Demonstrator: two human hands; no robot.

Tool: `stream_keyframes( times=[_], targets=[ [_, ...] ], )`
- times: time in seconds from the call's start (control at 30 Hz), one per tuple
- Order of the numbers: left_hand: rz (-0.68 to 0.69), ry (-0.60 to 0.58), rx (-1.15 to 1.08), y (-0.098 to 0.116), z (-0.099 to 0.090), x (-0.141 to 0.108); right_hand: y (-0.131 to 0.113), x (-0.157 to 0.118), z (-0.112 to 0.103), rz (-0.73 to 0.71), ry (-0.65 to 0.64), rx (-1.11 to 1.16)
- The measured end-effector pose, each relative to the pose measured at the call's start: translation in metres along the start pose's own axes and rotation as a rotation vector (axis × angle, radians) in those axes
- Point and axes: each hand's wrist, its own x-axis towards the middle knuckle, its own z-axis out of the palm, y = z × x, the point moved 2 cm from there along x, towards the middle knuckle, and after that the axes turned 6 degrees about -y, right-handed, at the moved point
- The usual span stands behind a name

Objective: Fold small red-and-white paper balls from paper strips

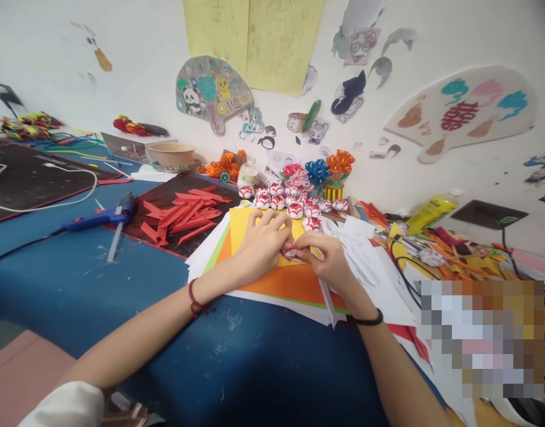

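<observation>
Over a stack of yellow, orange and white paper sheets (281,287), my left hand (265,240) and my right hand (325,255) meet at a small red and white folded paper piece (292,251). Fingers of both hands pinch it, my left hand from the left and my right hand from the right. Part of the piece is hidden behind the fingers. Just behind my hands sit several red and white paper flowers (295,210). Several folded red paper strips (183,214) lie in a pile on a dark mat to the left.
A blue glue gun (98,218) with a cable rests on the blue table (89,290) at the left. Behind stand a round tub (173,156) and colourful flowers (317,172). Loose papers (365,255), a yellow bottle (433,212) and paper scraps lie right.
</observation>
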Motion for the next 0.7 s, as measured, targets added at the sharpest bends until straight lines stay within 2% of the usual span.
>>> stream_keyframes(
  times=[0.17,0.4,0.57,0.7],
  targets=[
    [-0.055,0.025,-0.017,0.003,-0.007,0.000,0.003,0.000,-0.004,0.001,0.075,-0.018],
    [-0.040,0.054,-0.044,0.003,-0.009,-0.001,-0.003,0.000,-0.004,-0.035,0.110,-0.085],
    [-0.127,-0.015,-0.245,0.000,-0.008,0.001,-0.002,-0.001,-0.003,-0.051,0.108,-0.088],
    [-0.219,-0.067,-0.442,-0.007,-0.004,0.004,0.001,0.000,-0.003,0.028,0.092,-0.014]
  ],
)
